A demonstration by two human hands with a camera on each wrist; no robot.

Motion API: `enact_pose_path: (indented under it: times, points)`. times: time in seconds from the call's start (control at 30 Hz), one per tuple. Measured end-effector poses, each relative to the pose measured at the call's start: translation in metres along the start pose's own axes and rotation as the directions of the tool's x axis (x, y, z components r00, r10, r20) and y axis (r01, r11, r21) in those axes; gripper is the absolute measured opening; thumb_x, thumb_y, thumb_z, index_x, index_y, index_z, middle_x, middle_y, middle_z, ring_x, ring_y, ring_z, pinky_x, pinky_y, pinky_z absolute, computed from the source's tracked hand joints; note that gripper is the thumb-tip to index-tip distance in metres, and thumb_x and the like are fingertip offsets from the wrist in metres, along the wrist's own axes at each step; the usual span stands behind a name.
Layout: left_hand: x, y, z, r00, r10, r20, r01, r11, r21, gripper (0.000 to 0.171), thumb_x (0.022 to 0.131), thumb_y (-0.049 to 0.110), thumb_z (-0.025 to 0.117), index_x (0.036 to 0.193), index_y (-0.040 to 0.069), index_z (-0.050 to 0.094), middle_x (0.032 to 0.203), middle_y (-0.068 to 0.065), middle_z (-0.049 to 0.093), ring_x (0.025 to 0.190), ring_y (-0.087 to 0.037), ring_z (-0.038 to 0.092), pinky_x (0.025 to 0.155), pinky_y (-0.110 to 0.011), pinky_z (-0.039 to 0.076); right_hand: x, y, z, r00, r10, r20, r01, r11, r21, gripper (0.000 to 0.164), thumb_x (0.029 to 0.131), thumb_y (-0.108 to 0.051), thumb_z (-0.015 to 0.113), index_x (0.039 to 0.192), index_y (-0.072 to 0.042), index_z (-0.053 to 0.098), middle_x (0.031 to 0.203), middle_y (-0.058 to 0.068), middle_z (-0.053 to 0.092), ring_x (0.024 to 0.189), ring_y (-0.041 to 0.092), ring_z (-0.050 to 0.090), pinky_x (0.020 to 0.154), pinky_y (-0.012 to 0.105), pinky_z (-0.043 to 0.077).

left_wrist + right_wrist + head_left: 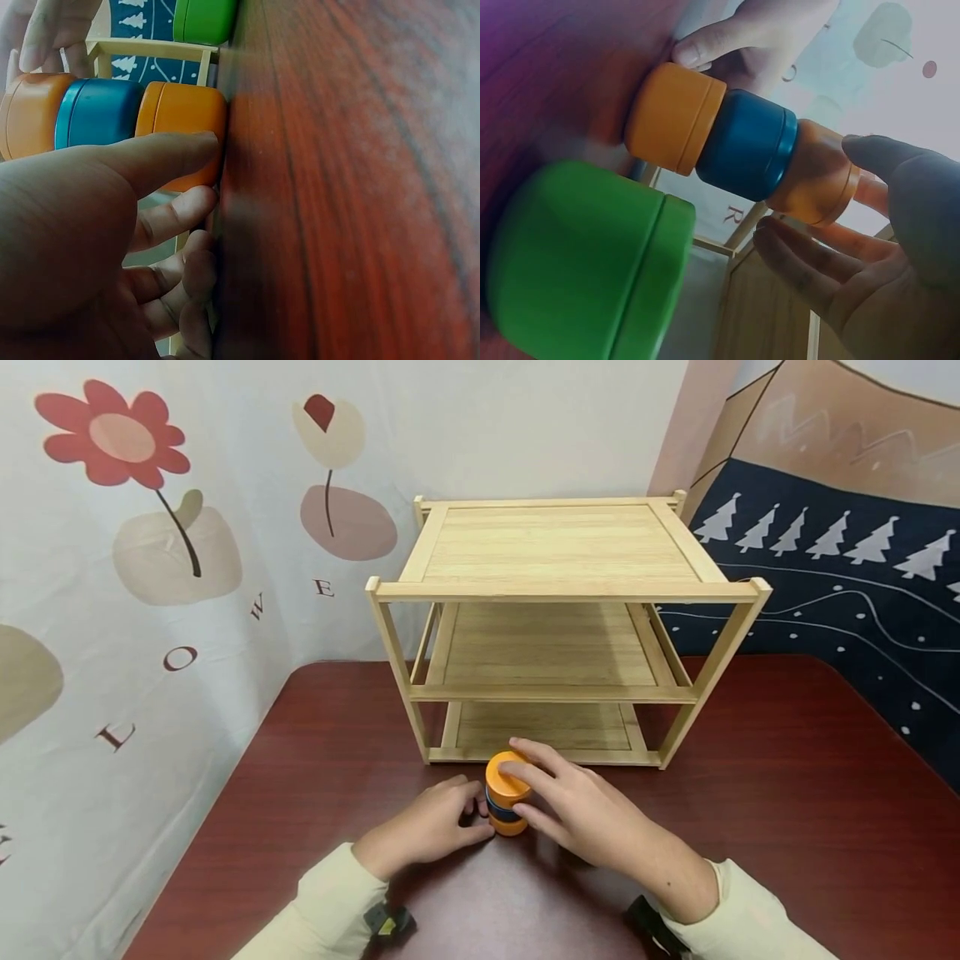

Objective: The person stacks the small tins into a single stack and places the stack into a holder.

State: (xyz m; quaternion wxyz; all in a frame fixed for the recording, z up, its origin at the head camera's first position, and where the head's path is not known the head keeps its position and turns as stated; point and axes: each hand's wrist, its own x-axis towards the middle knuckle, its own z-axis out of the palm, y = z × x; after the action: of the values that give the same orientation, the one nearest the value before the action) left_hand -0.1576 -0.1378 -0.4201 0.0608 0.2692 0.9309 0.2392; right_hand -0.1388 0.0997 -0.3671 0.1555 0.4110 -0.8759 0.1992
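Three small round jars stand stacked upright on the table, in front of a wooden rack. The top orange jar [506, 774] sits on a blue jar [746, 139], and under that is the bottom orange jar [671, 116]. My left hand [431, 825] rests low at the left of the stack, its thumb and bent fingers round the bottom orange jar. From the right, my right hand [592, 810] holds the top orange jar between thumb and fingers. A larger-looking green jar [585, 262] stands close beside the stack; my right hand hides it in the head view.
Just behind the stack is the three-tier wooden rack [570, 591], its lowest shelf near the tabletop. The dark red table [315, 752] extends to both sides. Printed cloth walls [480, 427] close off the back and left.
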Motion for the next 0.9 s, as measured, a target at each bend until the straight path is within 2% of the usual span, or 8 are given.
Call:
enact_pose_path:
  times: [0.33, 0.5, 0.67, 0.8, 0.9]
  points:
    - [0.0, -0.001, 0.001, 1.0, -0.019, 0.005, 0.019, 1.0, 0.005, 0.02, 0.087, 0.031, 0.077, 0.092, 0.019, 0.061, 0.082, 0.006, 0.051, 0.072, -0.006, 0.046, 0.066, -0.023, 0.041, -0.007, 0.001, -0.008, 0.994, -0.047, -0.094, 0.044, 0.998, -0.036, 0.058, 0.089, -0.027, 0.076, 0.143, -0.02, 0.055, 0.153, 0.004, 0.048, 0.123, 0.024, 0.062, 0.091, 0.041, 0.056]
    - [0.001, 0.0, 0.001, 1.0, -0.013, -0.006, 0.013, 1.0, -0.003, 0.021, 0.086, 0.03, 0.078, 0.091, 0.018, 0.062, 0.081, 0.005, 0.051, 0.072, -0.006, 0.046, 0.066, -0.023, 0.042, -0.01, 0.004, -0.011, 0.988, -0.064, -0.142, 0.061, 0.998, -0.03, 0.057, 0.09, -0.024, 0.075, 0.143, -0.017, 0.055, 0.149, 0.005, 0.053, 0.124, 0.023, 0.061, 0.094, 0.041, 0.055]
    - [0.002, -0.001, 0.001, 1.0, -0.011, -0.001, 0.011, 1.0, 0.002, 0.021, 0.086, 0.031, 0.078, 0.091, 0.018, 0.061, 0.081, 0.006, 0.051, 0.071, -0.006, 0.046, 0.066, -0.023, 0.042, -0.013, 0.006, -0.015, 0.978, -0.08, -0.195, 0.077, 0.997, -0.022, 0.048, 0.088, -0.019, 0.077, 0.133, -0.013, 0.063, 0.139, 0.007, 0.061, 0.121, 0.022, 0.063, 0.091, 0.039, 0.056]
    - [0.002, -0.001, 0.001, 1.0, -0.012, -0.004, 0.012, 1.0, 0.0, 0.022, 0.086, 0.031, 0.078, 0.091, 0.017, 0.061, 0.081, 0.005, 0.051, 0.071, -0.006, 0.046, 0.065, -0.024, 0.042, -0.015, 0.009, -0.017, 0.971, -0.089, -0.22, 0.084, 0.996, -0.031, 0.031, 0.094, -0.025, 0.071, 0.122, -0.012, 0.07, 0.13, 0.005, 0.066, 0.117, 0.02, 0.065, 0.09, 0.037, 0.056]
    - [0.003, -0.001, 0.002, 1.0, -0.019, 0.004, 0.019, 1.0, 0.002, 0.022, 0.086, 0.032, 0.078, 0.092, 0.018, 0.061, 0.081, 0.005, 0.051, 0.071, -0.006, 0.046, 0.065, -0.024, 0.042, -0.017, 0.011, -0.018, 0.966, -0.093, -0.241, 0.087, 0.995, -0.038, 0.026, 0.098, -0.029, 0.065, 0.115, -0.011, 0.073, 0.122, 0.003, 0.069, 0.112, 0.018, 0.066, 0.091, 0.037, 0.055]
